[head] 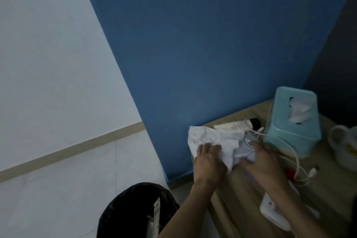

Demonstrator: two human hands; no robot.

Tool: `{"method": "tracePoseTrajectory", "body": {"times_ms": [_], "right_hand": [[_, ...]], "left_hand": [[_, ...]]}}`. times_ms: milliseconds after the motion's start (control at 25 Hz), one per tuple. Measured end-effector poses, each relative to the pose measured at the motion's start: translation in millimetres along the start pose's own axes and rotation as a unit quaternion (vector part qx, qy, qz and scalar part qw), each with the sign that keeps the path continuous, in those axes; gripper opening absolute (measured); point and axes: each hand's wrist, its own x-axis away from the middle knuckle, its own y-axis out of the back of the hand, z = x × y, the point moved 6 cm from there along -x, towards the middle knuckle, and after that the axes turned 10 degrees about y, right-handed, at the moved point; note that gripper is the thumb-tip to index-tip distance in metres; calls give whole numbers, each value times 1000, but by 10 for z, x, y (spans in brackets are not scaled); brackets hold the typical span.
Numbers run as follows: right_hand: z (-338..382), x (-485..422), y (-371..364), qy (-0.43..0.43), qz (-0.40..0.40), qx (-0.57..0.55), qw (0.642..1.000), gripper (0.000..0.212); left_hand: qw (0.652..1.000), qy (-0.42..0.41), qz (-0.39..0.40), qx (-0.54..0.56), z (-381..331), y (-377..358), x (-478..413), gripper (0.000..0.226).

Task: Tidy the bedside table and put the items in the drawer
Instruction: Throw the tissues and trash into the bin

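White crumpled tissue (212, 138) — left hand (209, 162) grips.

**Both hands and forearms of one person, head view.** Left hand (209, 160), at about 5 o'clock in the frame, is bare, with the back of the hand and its knuckles showing. Right hand (264, 162), at its 3 o'clock, is also bare, its outline softened by blur. The forearms are uncovered as far as the frame edge, between 6 and 5 o'clock. Dim light obscures finer surface detail.
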Motion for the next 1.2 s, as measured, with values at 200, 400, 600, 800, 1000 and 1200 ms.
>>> {"method": "tracePoseTrajectory", "body": {"times_ms": [200, 400, 600, 800, 1000, 1200], "right_hand": [[92, -58, 193, 8, -91, 111, 990, 37], [308, -318, 118, 76, -73, -23, 994, 36], [560, -334, -126, 157, 23, -92, 983, 36], [828, -71, -245, 151, 81, -277, 946, 24], [1328, 205, -115, 128, 35, -457, 879, 16], [2168, 647, 41, 194, 106, -531, 818, 16]], "left_hand": [[998, -2, -42, 50, -74, 152, 41, 38], [991, 21, -71, 110, 95, 218, 38, 33], [938, 63, -111, 323, 278, 452, 128, 27], [895, 72, -52, 437, 348, 665, 237, 26], [881, 2, -51, 471, 493, 1259, 713, 30], [880, -4, -104, 463, 844, 1875, 1300, 28]]}}
